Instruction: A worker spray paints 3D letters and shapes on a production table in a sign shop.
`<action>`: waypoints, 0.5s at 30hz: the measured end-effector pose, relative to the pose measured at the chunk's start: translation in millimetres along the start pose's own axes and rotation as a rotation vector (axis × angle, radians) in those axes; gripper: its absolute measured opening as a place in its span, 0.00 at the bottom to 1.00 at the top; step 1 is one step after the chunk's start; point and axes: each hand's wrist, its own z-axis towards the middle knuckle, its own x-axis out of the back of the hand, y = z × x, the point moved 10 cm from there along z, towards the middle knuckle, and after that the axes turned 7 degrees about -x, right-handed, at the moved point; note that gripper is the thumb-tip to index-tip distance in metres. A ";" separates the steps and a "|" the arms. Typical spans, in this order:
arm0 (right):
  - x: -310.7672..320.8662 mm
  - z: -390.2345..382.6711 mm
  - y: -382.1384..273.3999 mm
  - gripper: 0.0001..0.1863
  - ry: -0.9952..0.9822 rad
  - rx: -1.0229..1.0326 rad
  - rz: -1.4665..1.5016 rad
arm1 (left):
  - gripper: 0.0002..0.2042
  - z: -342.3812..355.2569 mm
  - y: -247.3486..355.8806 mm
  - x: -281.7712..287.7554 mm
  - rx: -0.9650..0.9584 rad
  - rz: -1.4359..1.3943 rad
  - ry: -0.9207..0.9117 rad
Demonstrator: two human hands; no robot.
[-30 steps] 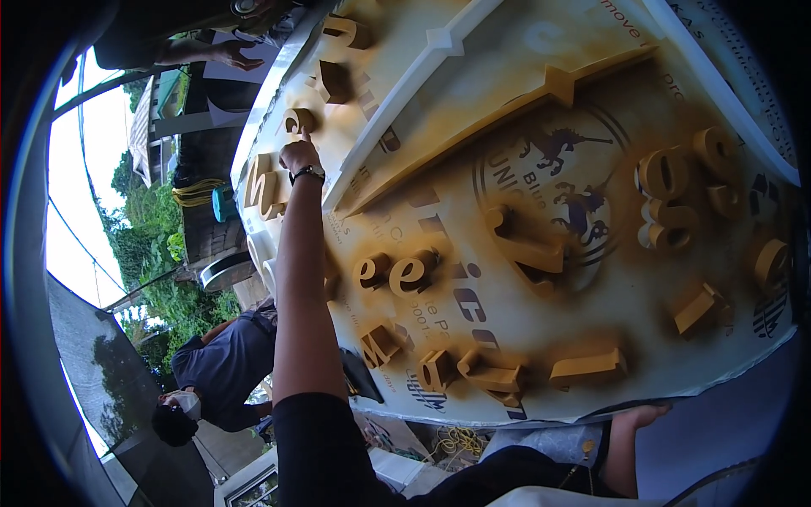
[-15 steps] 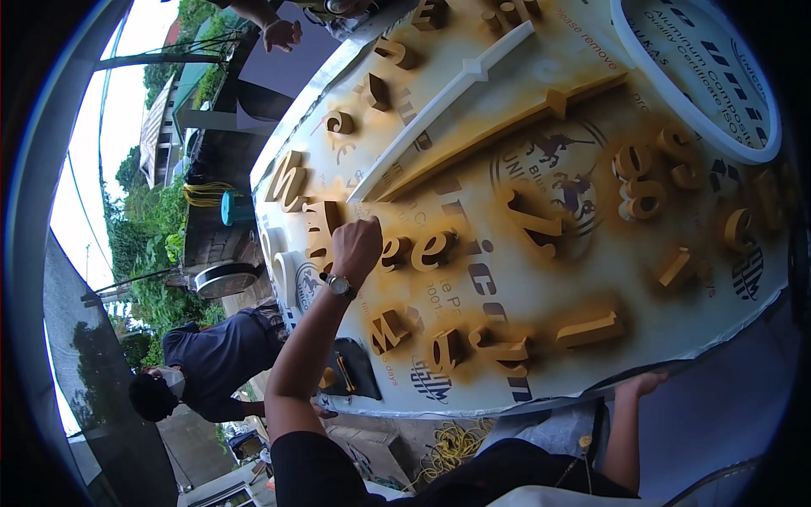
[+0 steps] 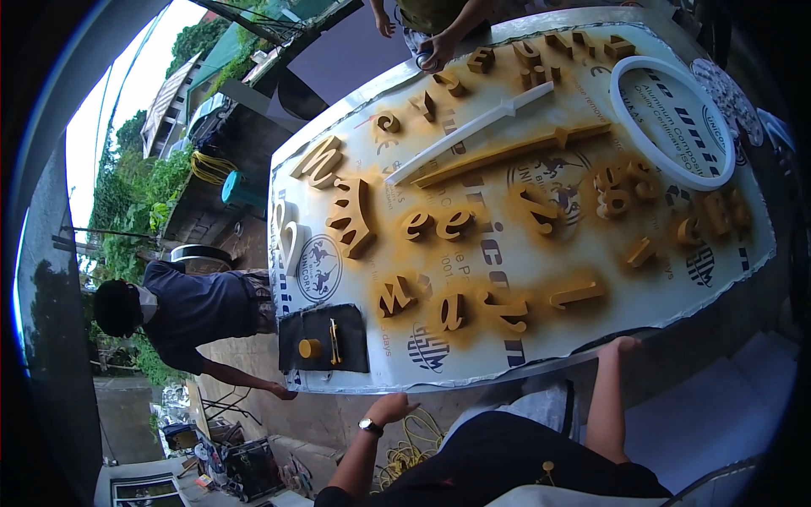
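Note:
A large white printed panel (image 3: 557, 331) lies flat in front of me, covered with gold cut-out letters. My left hand (image 3: 393, 409), below a wristwatch, is at the panel's near edge; its fingers show only in part, and whether they grip is unclear. Farther right, my right hand (image 3: 621, 345) is closed on the same edge. A gold crown shape (image 3: 352, 218) lies left of the letters "ee". White and gold sword-like bars, the white bar (image 3: 465, 135) and the gold bar (image 3: 498, 157), lie side by side behind the middle. A white oval ring (image 3: 693, 182) rests at the right.
A black mat (image 3: 293, 331) on the near left corner bears a gold round cap (image 3: 310, 348) and a yellow cutter (image 3: 334, 342). A masked person (image 3: 203, 308) stands left, one hand at the panel's corner. Another person's hand (image 3: 439, 51) is over the far edge. Yellow hose (image 3: 407, 452) lies below.
My left hand has come away from the crown shape to the near edge. My right hand stays at the edge. The view has shifted, and the far person's hand is now over the panel's edge.

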 end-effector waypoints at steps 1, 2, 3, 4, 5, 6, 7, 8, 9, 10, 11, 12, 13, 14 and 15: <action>1.2 0.3 0.4 0.26 0.005 0.011 -0.030 | 0.23 -2.2 -8.9 -29.1 0.035 -0.100 -0.090; 3.3 0.6 -0.8 0.26 0.016 0.024 -0.068 | 0.23 -5.9 -15.5 -60.7 0.072 -0.213 -0.200; 4.1 0.1 -1.6 0.26 0.028 0.036 -0.109 | 0.23 -5.6 -15.9 -78.9 0.042 -0.261 -0.192; 6.3 -1.0 -2.4 0.26 0.036 0.047 -0.154 | 0.23 -3.1 -21.2 -91.1 0.037 -0.269 -0.161; 7.8 -2.8 -3.6 0.26 0.049 0.057 -0.206 | 0.21 -3.9 -27.6 -108.4 0.074 -0.419 -0.152; 9.8 -4.9 -5.2 0.25 0.063 0.071 -0.274 | 0.20 -4.8 -32.5 -126.6 0.113 -0.574 -0.144; 12.1 -6.9 -9.1 0.25 0.075 0.095 -0.354 | 0.18 -4.9 -42.5 -138.0 0.161 -0.664 -0.097; 12.4 -9.2 -10.8 0.25 0.089 0.115 -0.450 | 0.17 -5.1 -54.3 -144.3 0.204 -0.730 0.007; 14.0 -10.9 -13.7 0.25 0.109 0.142 -0.567 | 0.17 -9.6 -65.5 -151.5 0.247 -0.772 0.103; 14.6 -11.9 -15.9 0.25 0.129 0.171 -0.691 | 0.16 -16.6 -77.8 -156.6 0.296 -0.837 0.223; 13.6 -11.8 -17.2 0.25 0.137 0.193 -0.805 | 0.15 -27.8 -87.6 -166.5 0.364 -0.863 0.308; 13.2 -10.9 -19.8 0.25 0.146 0.232 -0.913 | 0.14 -39.9 -93.2 -175.4 0.400 -0.891 0.387; 10.2 -10.3 -19.6 0.25 0.141 0.268 -0.991 | 0.13 -51.8 -99.4 -188.2 0.472 -0.922 0.436; 7.3 -8.1 -17.7 0.25 0.115 0.299 -1.063 | 0.13 -65.8 -98.7 -207.9 0.518 -0.954 0.459; 14.3 -6.2 -16.5 0.25 0.135 0.287 -0.879 | 0.13 -72.3 -96.3 -222.8 0.545 -0.994 0.474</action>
